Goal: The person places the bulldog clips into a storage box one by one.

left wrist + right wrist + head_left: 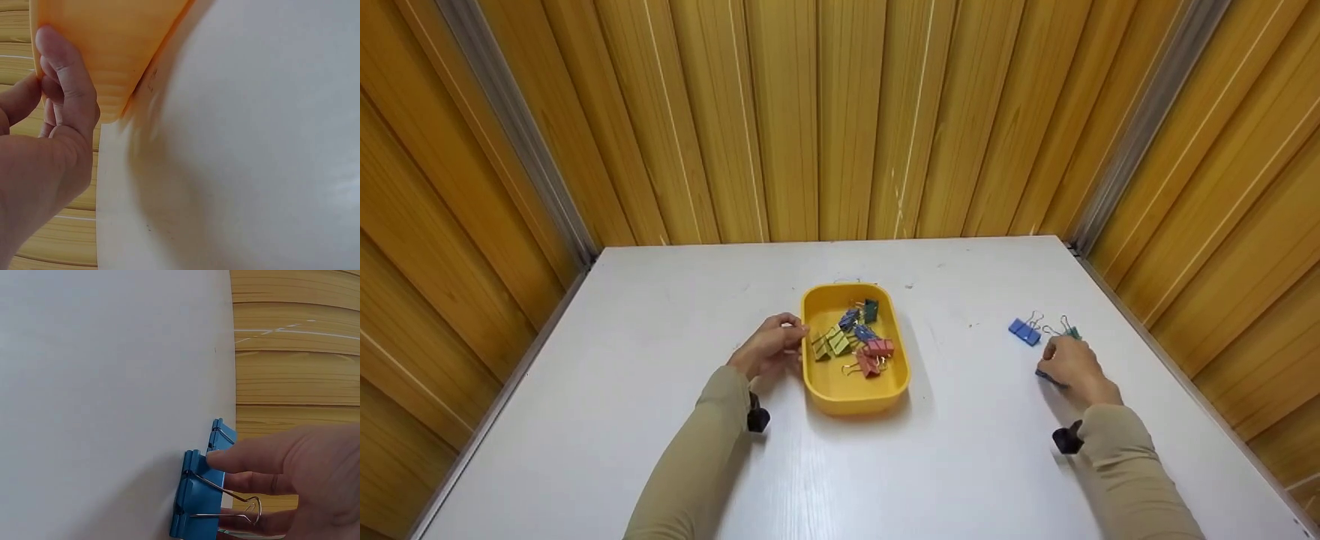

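Note:
My left hand pinches the left rim of a yellow plastic tray, thumb on one side of its wall and fingers on the other, as the left wrist view shows. Inside the tray lie several binder clips, among them a red clip, a yellow clip and a dark green clip. At the right of the table my right hand pinches a blue binder clip between thumb and fingers. Just beyond it lies a second blue clip. A green clip is partly hidden behind the hand.
The white table carries the tray near its middle and the loose clips at the right. Yellow wood-patterned walls close off the back and both sides. A black wrist camera sits at the right sleeve's cuff, another at the left.

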Motion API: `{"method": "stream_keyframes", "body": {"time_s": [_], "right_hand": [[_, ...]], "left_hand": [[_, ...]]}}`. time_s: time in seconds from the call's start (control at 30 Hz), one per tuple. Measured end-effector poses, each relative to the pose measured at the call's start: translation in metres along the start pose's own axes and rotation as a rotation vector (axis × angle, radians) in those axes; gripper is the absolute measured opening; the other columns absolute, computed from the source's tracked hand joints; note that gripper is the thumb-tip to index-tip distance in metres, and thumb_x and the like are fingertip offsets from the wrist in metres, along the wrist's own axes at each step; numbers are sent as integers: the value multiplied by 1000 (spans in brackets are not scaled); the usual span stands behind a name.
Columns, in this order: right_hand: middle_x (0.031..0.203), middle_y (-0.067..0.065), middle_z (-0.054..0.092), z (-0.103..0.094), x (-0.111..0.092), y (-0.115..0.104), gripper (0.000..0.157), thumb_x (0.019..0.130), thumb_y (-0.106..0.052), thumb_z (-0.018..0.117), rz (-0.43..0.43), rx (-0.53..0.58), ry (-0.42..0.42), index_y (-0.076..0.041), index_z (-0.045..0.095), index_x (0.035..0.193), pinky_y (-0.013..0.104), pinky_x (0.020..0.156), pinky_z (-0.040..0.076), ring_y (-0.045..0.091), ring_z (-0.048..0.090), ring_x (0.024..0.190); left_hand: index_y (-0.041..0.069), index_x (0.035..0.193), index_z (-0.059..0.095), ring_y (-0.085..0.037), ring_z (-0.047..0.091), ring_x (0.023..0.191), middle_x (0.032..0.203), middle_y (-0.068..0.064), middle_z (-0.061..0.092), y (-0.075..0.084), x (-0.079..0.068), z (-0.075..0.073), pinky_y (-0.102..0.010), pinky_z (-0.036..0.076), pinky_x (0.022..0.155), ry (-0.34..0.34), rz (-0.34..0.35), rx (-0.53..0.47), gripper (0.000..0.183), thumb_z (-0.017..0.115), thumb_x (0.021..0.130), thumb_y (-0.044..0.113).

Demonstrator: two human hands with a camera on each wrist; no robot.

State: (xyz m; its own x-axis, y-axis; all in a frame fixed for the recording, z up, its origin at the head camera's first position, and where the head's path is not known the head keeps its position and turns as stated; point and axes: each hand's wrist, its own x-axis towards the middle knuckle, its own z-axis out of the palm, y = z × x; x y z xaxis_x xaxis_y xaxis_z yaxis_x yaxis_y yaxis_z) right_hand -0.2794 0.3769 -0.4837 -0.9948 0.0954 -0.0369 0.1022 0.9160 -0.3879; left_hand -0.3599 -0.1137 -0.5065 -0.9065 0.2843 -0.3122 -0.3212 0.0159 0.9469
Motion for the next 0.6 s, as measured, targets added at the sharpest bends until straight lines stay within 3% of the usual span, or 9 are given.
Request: {"method": "stream_keyframes", "body": {"time_s": [0.2, 0.6], "right_hand": [[94, 27, 60, 3, 2, -5, 35, 88, -24, 65, 51, -58, 49, 8, 57, 100, 42, 63, 44, 36, 55, 81], [85, 20, 59, 12, 6, -13, 16, 82, -9, 59, 15, -43, 94, 6, 56, 89, 36, 59, 43, 30, 53, 74]], "left_hand": [[9, 100, 48, -14, 59, 66, 85, -9, 65, 0, -1, -2, -27, 49, 60, -4, -4, 0, 12, 58, 95, 13], [8, 101, 48, -14, 62, 68, 88, -11, 65, -1, 0, -1, -26, 52, 59, -11, 7, 1, 13, 59, 94, 11]]}}
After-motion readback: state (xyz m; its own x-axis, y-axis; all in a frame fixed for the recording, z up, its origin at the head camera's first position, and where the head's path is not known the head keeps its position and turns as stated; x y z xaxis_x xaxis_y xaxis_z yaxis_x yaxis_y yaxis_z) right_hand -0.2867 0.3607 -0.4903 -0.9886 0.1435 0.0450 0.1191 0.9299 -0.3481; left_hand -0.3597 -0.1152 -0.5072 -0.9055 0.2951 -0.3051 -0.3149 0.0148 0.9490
